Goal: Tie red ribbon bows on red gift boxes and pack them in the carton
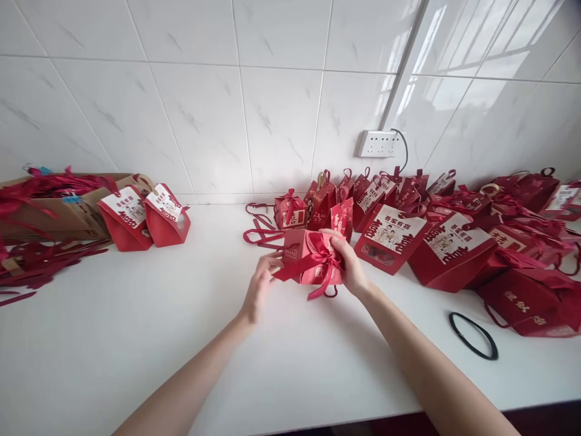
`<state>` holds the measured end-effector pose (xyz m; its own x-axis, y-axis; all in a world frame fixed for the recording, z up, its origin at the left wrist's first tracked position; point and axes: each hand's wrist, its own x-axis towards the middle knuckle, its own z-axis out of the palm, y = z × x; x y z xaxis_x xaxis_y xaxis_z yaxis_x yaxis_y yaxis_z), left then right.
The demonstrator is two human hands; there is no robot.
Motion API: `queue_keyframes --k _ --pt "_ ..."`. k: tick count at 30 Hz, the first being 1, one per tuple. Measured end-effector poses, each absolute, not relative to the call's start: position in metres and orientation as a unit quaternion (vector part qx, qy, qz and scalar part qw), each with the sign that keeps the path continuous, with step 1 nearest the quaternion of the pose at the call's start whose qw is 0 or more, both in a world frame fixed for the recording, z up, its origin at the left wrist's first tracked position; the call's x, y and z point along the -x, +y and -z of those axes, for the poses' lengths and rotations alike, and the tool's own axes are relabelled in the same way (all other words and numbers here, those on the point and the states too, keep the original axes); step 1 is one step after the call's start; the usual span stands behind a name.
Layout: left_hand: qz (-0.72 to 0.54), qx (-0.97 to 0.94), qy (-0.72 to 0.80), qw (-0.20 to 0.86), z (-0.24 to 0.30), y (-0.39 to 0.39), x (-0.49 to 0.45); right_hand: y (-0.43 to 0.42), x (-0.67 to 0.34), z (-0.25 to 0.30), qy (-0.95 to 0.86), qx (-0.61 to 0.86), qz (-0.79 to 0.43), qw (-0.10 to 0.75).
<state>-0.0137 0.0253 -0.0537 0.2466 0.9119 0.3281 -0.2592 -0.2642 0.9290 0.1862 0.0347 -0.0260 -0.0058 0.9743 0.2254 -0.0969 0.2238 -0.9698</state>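
Observation:
A red gift box [290,248] with gold lettering is held up over the white table, tilted toward me. A dark red satin bow [327,259] is tied across it, its tails hanging over the front. My right hand [350,263] grips the box by its right side, thumb near the top edge. At the left side, my left hand [262,284] has its curved fingers against the box, close to one ribbon tail; its fingertips are partly hidden. Just behind stands a smaller red box [290,212] with a bow, beside loose red ribbon [261,236].
Many red gift boxes [456,248] crowd the right side. Two red boxes with white labels [124,218] stand at left by a cardboard box [91,215] of ribbons. A black loop [473,336] lies at front right. A power strip [379,144] is on the tiled wall.

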Motion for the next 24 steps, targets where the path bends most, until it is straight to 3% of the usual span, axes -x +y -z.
queue_keyframes --k 4,9,13,24 --pt "-0.584 -0.551 0.354 0.479 0.045 0.032 0.017 0.026 -0.190 0.008 -0.566 0.442 -0.463 0.519" --pt "-0.512 -0.641 0.361 0.444 0.034 0.020 0.010 0.017 -0.175 0.004 -0.587 0.492 -0.434 0.474" --pt "-0.467 -0.638 0.369 0.489 0.037 0.015 0.003 0.018 -0.172 0.006 -0.562 0.495 -0.476 0.462" --pt "-0.465 -0.597 0.353 0.550 0.034 0.008 -0.005 0.020 -0.175 0.006 -0.608 0.519 -0.419 0.431"
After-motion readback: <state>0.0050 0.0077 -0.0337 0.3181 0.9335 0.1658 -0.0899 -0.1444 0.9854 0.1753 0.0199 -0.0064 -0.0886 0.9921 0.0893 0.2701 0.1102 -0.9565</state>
